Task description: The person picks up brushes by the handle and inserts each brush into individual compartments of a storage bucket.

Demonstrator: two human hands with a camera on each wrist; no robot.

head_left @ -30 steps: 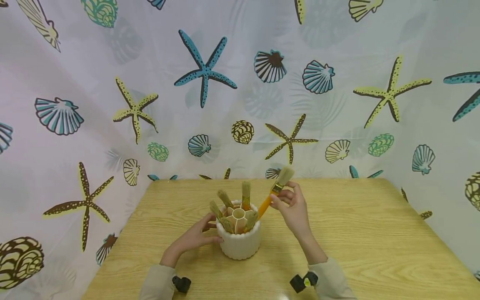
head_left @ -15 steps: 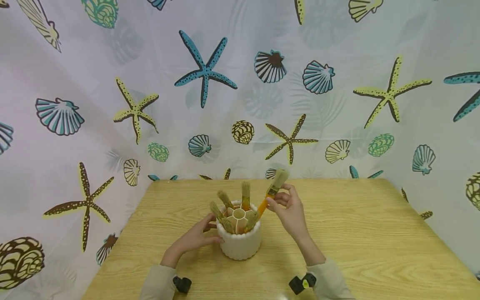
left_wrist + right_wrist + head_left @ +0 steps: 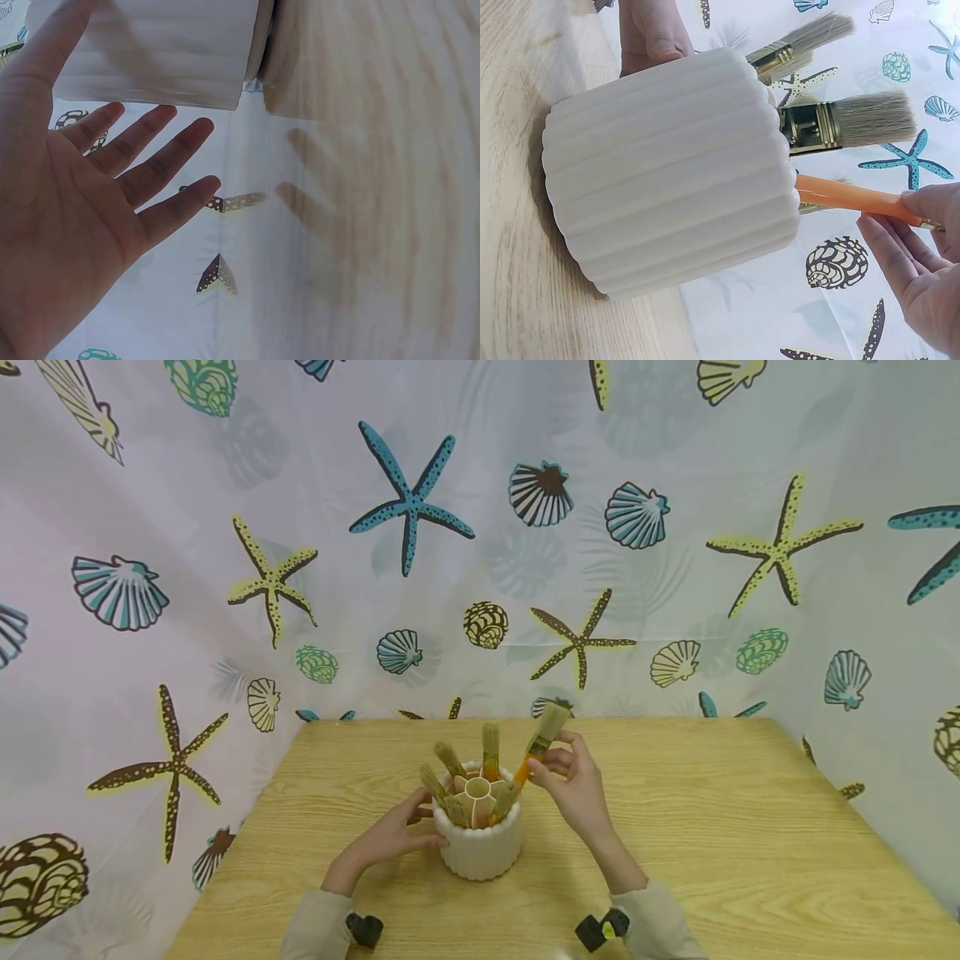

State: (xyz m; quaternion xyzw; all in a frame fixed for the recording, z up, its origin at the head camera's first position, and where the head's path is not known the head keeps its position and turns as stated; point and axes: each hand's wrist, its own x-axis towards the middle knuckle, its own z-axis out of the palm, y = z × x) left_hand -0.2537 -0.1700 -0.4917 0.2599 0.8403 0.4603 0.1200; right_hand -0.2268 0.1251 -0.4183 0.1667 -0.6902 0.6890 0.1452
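Observation:
A white ribbed round holder [image 3: 482, 853] stands upright on the table, with petal-shaped dividers around a central ring. My left hand [image 3: 390, 837] steadies its left side; in the left wrist view the thumb [image 3: 46, 46] lies along the wall and the other fingers are spread fairly straight. My right hand [image 3: 576, 789] pinches a paintbrush [image 3: 552, 724] between thumb and fingers, bristles up and leaning right. The right wrist view shows its orange handle [image 3: 847, 196] reaching down behind the holder's rim; the lower end is hidden.
Several other paintbrushes stand bristles up in the holder, among them one at the back [image 3: 491, 741] and one at the front right [image 3: 504, 802]. Wood-grain tabletop [image 3: 720, 827] surrounds the holder. A curtain [image 3: 480, 560] printed with starfish and shells hangs behind and beside it.
My right hand has moved left and slightly down with the paintbrush, bringing its handle lower into the holder. The left hand and the holder have stayed in place.

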